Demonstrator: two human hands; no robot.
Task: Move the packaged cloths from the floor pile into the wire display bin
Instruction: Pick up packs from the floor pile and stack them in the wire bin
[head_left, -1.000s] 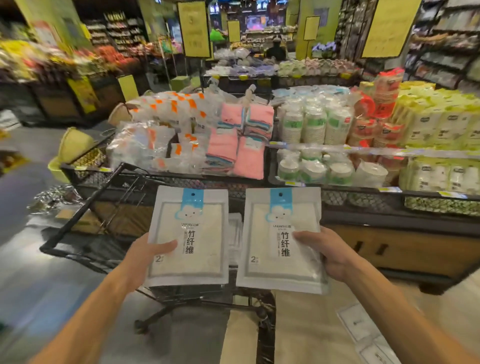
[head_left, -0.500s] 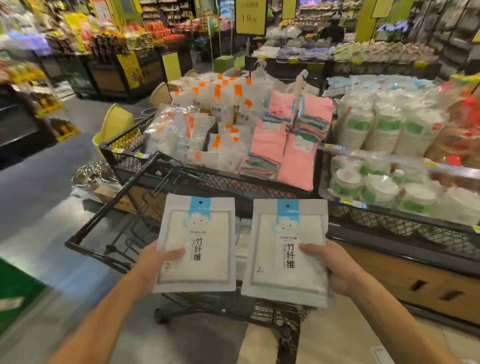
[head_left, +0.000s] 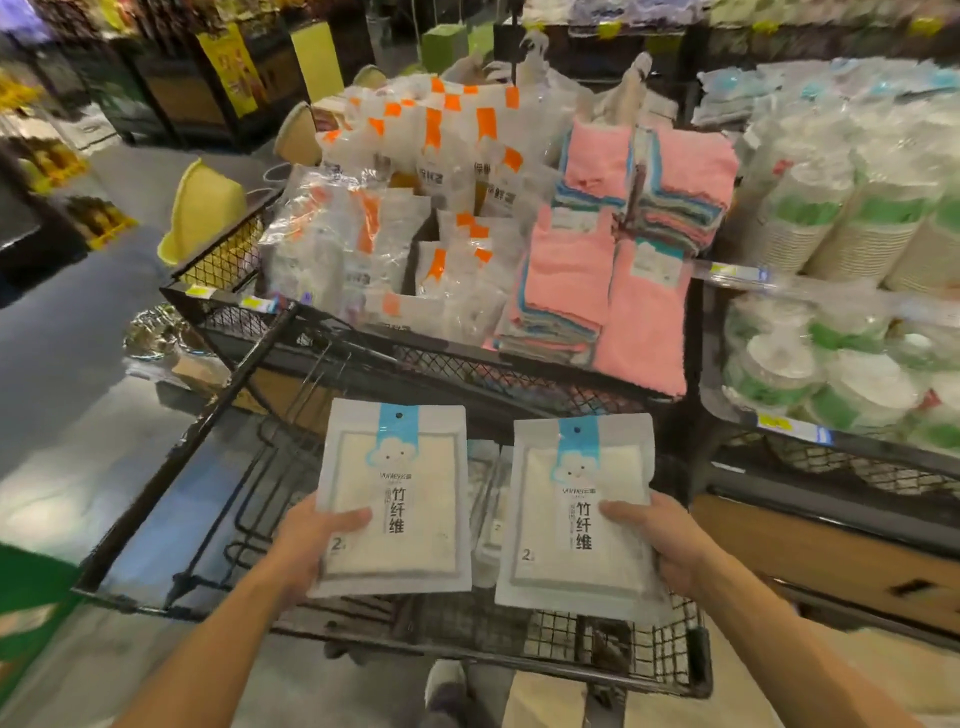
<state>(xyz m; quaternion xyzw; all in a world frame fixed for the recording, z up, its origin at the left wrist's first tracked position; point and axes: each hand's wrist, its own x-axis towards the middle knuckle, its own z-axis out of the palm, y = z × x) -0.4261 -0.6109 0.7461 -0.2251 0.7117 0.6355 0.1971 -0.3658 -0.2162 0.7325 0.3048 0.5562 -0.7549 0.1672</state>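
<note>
Packs in both hands: left hand (head_left: 304, 540) with grip closed on the left cloth pack (head_left: 395, 499), thumb on its face; right hand (head_left: 657, 540) with grip closed on the right cloth pack (head_left: 579, 517). Both held upright over the low wire cart (head_left: 670, 670), just short of the wire display bin (head_left: 467, 364). Closer to the bin than half a second ago, view tipped further down. Transfer probably near, nothing released yet. More packs (head_left: 488, 499) visible between the two.

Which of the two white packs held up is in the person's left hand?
The pack with the blue tab nearer the orange-labelled bags; the left hand grips its lower left edge. The other pack sits in the right hand.
</note>
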